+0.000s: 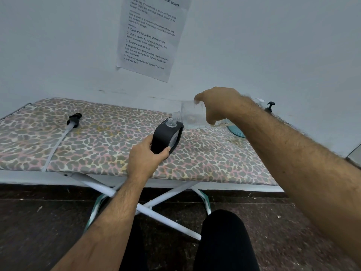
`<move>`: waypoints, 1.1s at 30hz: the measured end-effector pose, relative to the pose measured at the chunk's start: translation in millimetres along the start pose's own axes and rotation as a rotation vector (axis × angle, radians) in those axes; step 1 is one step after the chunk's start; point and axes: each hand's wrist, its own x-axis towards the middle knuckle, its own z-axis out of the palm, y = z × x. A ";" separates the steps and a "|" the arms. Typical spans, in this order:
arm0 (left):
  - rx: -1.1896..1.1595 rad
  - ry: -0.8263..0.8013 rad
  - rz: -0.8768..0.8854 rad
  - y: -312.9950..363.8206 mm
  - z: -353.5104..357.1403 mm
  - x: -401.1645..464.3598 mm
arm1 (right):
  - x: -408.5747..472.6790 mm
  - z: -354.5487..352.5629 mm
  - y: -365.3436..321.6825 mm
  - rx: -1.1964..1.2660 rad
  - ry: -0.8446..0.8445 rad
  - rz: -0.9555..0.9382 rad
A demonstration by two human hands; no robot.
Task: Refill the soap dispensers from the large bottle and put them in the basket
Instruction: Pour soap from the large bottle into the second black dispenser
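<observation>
My left hand (145, 157) grips a black soap dispenser (166, 138) with a clear open neck, tilted on the leopard-print board (97, 145). My right hand (216, 103) holds a large clear bottle (190, 114) tipped on its side, its threaded mouth right over the dispenser's neck. The dispenser's black pump head with its long white tube (67, 130) lies loose on the board at the left. A teal basket (237, 131) shows partly behind my right forearm. Another black pump top (270, 106) stands at the far right near the wall.
The board stands against a white wall with a printed sheet (148, 36) taped above it. White crossed legs (148, 208) hold the board over a dark floor. My knee in black trousers (224, 241) is below the board's front edge.
</observation>
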 end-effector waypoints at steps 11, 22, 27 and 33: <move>-0.010 0.000 0.003 0.2 -0.5 -0.7 | -0.1 -1.6 -1.0 -0.001 -0.012 0.002; -0.008 0.003 0.008 0.7 -0.5 -0.3 | -0.7 -3.0 -1.8 -0.018 -0.014 0.003; -0.004 0.004 0.014 1.2 -0.8 -0.7 | -0.4 -2.9 -2.3 -0.023 -0.014 0.000; -0.005 0.006 0.022 0.9 -0.7 -0.5 | -0.4 -4.2 -2.9 -0.036 -0.023 0.000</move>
